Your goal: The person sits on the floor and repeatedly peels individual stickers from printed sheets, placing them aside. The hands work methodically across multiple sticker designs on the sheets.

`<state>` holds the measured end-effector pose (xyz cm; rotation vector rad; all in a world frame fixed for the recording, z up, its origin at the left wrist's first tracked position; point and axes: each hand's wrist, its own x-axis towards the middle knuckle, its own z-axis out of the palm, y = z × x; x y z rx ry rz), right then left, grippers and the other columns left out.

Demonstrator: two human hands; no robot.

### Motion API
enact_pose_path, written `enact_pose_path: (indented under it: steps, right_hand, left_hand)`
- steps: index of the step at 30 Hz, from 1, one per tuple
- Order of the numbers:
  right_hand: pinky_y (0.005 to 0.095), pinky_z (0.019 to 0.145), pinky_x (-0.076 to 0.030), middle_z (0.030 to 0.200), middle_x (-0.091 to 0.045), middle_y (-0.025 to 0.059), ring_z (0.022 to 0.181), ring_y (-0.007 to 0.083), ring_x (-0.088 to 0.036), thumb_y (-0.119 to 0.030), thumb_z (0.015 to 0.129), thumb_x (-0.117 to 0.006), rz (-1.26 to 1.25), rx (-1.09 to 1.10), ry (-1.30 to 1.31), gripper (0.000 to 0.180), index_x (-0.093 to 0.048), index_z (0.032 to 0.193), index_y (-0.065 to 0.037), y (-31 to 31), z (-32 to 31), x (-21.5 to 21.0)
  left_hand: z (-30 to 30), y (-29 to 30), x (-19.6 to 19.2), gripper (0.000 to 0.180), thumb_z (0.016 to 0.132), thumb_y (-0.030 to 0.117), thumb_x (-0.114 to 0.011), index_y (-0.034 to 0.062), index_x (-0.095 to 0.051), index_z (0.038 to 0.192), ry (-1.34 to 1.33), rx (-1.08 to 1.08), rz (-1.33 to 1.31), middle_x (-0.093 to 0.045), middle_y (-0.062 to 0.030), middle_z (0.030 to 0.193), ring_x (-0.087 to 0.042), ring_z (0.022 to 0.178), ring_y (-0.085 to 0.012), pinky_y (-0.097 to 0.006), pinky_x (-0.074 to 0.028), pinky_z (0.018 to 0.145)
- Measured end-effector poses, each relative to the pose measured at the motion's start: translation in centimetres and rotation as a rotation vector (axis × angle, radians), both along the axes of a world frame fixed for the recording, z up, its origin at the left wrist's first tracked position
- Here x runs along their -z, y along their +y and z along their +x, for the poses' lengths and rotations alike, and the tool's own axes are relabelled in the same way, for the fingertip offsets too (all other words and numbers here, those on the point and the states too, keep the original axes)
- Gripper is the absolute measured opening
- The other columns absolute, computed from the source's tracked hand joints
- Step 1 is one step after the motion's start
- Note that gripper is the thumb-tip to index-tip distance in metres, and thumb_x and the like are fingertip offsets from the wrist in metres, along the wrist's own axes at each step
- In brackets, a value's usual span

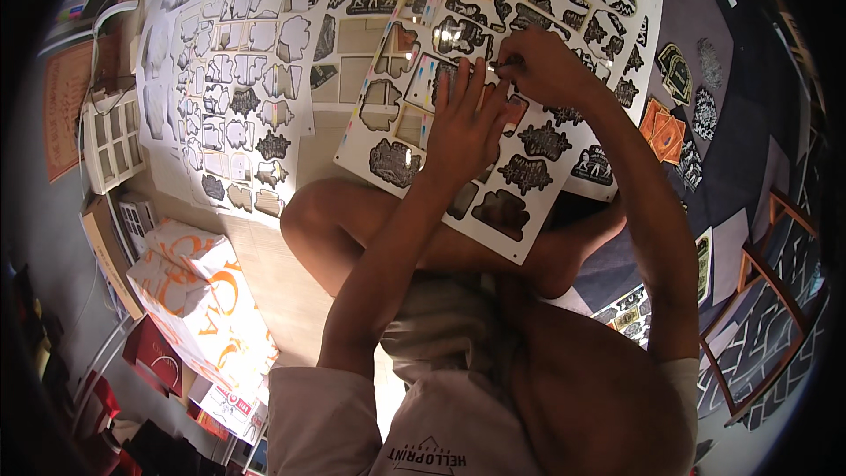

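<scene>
Nearest the camera is my white T-shirt (pixel 423 410), dark print on its front, above my bare crossed legs (pixel 330 229). The task's thing, a white sheet of die-cut stickers (pixel 352 145), lies slantwise in front of me, its lower corner overlapping one leg. Black-and-white shapes cover it, with some reddish-brown ones among them.

My left hand (pixel 470 115) is laid over the middle of the sheet, fingers extended and slightly spread. My right hand (pixel 539 66) is just beside it, fingers curled inward; a small dark piece shows at the tips, but I cannot tell whether they pinch it.

To the left lies a second sheet (pixel 306 106) bearing outlined shapes, many of them pale inside. To the right, loose stickers, including an orange square one (pixel 663 130), lie on a dark surface.

Farther out, I note a white paper bag with orange lettering (pixel 189 291) at lower left, a red bag (pixel 157 357) beside it, and a brown frame (pixel 747 256) at far right.
</scene>
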<state>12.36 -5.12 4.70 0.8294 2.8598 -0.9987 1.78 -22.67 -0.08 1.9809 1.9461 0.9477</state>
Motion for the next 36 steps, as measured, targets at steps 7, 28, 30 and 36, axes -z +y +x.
enact_pose_path:
  steps: [7,28,30,36]
  right_hand:
    - [0.0456,0.085,-0.051,0.090,-0.069,0.0168,0.096,0.0349,-0.062,-0.013,0.086,-0.067,0.054,-0.010,-0.138,0.013,-0.069,0.091,0.000,-0.5,-0.2,0.3]
    - [0.0373,0.078,-0.055,0.094,-0.068,0.0167,0.085,0.0281,-0.068,-0.019,0.083,-0.080,-0.107,0.077,-0.156,0.036,-0.068,0.108,0.003,2.0,1.4,-1.8]
    - [0.0376,0.080,-0.055,0.098,-0.068,0.0178,0.088,0.0295,-0.068,-0.017,0.080,-0.082,-0.029,-0.030,-0.094,0.041,-0.067,0.112,0.004,2.0,1.9,-1.6]
    - [0.0421,0.084,-0.052,0.101,-0.066,0.0177,0.095,0.0331,-0.065,-0.016,0.079,-0.081,0.008,-0.027,-0.073,0.035,-0.066,0.105,0.001,1.3,2.1,-0.4]
  left_hand:
    - [0.1,0.0,0.0,0.044,0.097,0.019,-0.058,0.0030,-0.057,0.138,0.032,-0.013,0.006,-0.042,-0.0313,0.149,-0.034,0.143,-0.0499,-0.065,-0.023,0.116]
    - [0.2,0.0,0.2,0.037,0.094,0.017,-0.062,0.0152,-0.062,0.131,0.037,-0.012,0.017,-0.042,-0.0341,0.147,-0.034,0.142,-0.0524,-0.067,-0.023,0.115]
    - [0.3,0.1,0.2,0.039,0.093,0.014,-0.062,0.0218,-0.062,0.131,0.071,-0.005,-0.008,-0.039,-0.0348,0.149,-0.032,0.143,-0.0537,-0.068,-0.021,0.115]
    - [0.7,0.1,-0.1,0.051,0.085,0.008,-0.064,0.0291,-0.063,0.131,0.133,0.001,-0.080,-0.033,-0.0336,0.154,-0.024,0.147,-0.0532,-0.067,-0.012,0.118]
